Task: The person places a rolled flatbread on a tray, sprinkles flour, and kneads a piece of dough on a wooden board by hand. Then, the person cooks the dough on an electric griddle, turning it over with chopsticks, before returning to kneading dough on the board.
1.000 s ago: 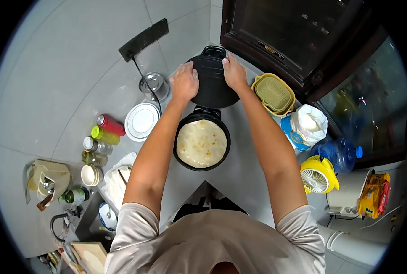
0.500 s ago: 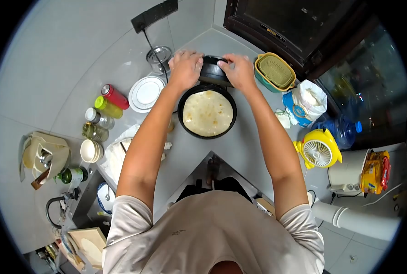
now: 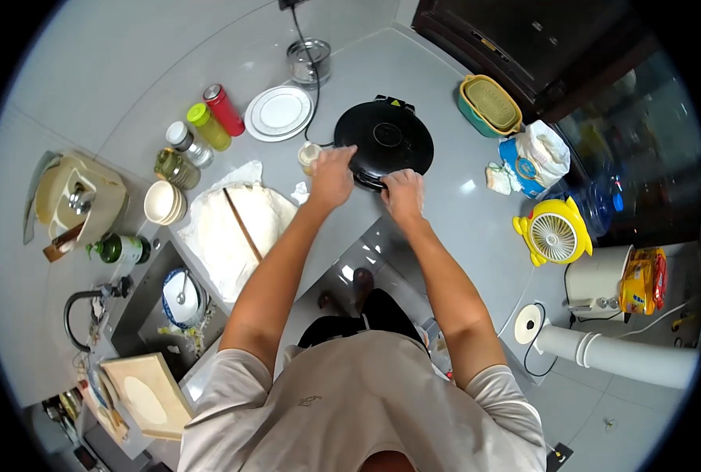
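A black round electric pan stands on the grey counter with its lid down, so the flatbread inside is hidden. My left hand is at the lid's lower left edge, its fingers apart and nothing held. At the front handle of the pan, my right hand has its fingers curled on the handle. A small jar stands just left of the pan, beside my left hand. Further left lies a white cloth with a thin brown stick across it.
White plates, several bottles and stacked bowls stand at the left, above the sink. On the right are a green and yellow basket, a flour bag and a yellow fan.
The raised lid has come down over the flatbread. Both hands have moved from its far edge down to the pan's near side, and the view has shifted.
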Action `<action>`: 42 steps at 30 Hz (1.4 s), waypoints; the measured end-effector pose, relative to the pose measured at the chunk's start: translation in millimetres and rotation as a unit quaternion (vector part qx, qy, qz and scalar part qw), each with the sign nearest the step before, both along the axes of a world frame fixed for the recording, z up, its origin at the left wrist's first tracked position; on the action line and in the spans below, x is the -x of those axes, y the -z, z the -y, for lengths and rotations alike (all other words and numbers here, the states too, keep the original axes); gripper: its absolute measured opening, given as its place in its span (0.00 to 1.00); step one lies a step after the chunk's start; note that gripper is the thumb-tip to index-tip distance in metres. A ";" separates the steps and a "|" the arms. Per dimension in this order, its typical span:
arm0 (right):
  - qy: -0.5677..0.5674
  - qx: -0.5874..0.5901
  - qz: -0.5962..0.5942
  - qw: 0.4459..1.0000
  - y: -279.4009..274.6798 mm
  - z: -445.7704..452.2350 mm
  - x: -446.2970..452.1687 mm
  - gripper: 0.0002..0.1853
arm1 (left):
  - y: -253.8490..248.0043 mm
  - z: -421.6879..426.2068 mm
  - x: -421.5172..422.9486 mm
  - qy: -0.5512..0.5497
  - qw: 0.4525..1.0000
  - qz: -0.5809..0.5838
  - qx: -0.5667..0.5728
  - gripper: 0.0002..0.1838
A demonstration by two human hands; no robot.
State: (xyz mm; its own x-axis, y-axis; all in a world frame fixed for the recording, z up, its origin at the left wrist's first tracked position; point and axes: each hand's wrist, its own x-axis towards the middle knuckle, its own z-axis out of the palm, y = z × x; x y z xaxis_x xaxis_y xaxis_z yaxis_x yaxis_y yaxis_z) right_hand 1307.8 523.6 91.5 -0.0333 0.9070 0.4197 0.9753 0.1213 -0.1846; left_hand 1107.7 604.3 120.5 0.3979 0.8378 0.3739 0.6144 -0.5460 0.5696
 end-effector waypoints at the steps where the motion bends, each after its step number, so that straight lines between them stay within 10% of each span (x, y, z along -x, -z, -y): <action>1: 0.007 0.014 0.005 1.000 5.9 3.3 2.6 0.12 | 7.0 9.9 4.6 -0.004 1.000 -0.009 0.022 0.28; 23: -0.434 -0.054 -0.159 0.885 -4.0 2.1 239.1 0.13 | 17.7 168.5 211.1 -0.355 0.925 -0.025 0.132 0.29; 42: -0.710 0.002 -0.127 0.693 -27.3 257.7 608.9 0.09 | 10.8 501.2 507.6 -0.640 0.766 0.036 0.046 0.25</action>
